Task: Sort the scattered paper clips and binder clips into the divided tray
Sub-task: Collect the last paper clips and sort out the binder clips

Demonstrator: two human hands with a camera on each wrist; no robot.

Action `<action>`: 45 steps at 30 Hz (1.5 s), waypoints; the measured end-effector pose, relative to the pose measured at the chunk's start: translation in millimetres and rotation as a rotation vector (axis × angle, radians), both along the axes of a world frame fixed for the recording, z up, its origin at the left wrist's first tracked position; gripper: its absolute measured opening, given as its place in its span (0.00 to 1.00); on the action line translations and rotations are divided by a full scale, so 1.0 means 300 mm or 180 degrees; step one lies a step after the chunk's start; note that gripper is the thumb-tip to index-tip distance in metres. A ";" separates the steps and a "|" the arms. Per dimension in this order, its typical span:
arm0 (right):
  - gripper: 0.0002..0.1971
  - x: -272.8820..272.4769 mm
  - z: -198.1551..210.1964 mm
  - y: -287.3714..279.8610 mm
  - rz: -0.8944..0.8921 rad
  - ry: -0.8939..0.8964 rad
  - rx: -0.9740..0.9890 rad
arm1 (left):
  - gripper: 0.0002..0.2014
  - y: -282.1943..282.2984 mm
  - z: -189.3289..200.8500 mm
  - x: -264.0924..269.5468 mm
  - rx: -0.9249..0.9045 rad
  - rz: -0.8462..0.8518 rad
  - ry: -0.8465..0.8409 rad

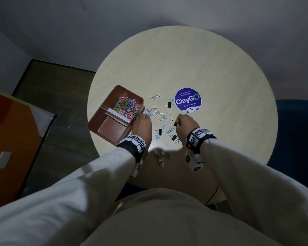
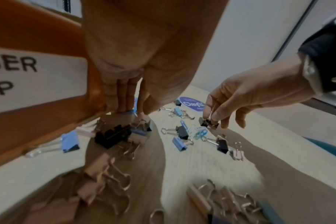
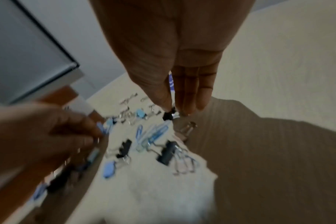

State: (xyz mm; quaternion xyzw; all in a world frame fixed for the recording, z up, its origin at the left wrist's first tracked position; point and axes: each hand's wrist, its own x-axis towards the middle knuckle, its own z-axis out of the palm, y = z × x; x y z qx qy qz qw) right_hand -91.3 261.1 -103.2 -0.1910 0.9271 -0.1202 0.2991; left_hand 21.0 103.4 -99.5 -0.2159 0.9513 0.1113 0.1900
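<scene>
Head view, left to right: your brown divided plastic tray (image 1: 103, 129) sits at the table's left edge, coloured paper clips in its far compartment, its near one empty. Your left hand (image 1: 142, 123) pinches a blue clip just beside the tray's wall. Your right hand (image 1: 187, 123) pinches a small black binder clip (image 1: 175, 124), lifted; the empty compartment lies leftward, past the left hand.

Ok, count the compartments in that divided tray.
2. The far compartment holds the pile of coloured paper clips; the near compartment, on the person's side of the white divider, shows only bare floor. None looks hidden.
</scene>
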 end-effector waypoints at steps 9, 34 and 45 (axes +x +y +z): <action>0.16 0.054 -0.055 -0.015 0.1385 0.0411 -0.0035 | 0.18 -0.003 -0.043 -0.027 0.0016 0.0041 0.0327; 0.12 0.022 -0.033 0.106 -0.2583 -0.1661 -0.2372 | 0.08 0.096 -0.096 -0.111 0.1242 0.0332 0.0583; 0.05 0.102 -0.091 0.198 -0.0466 -0.0520 -0.0732 | 0.10 0.165 -0.122 -0.127 0.0719 0.0067 0.0445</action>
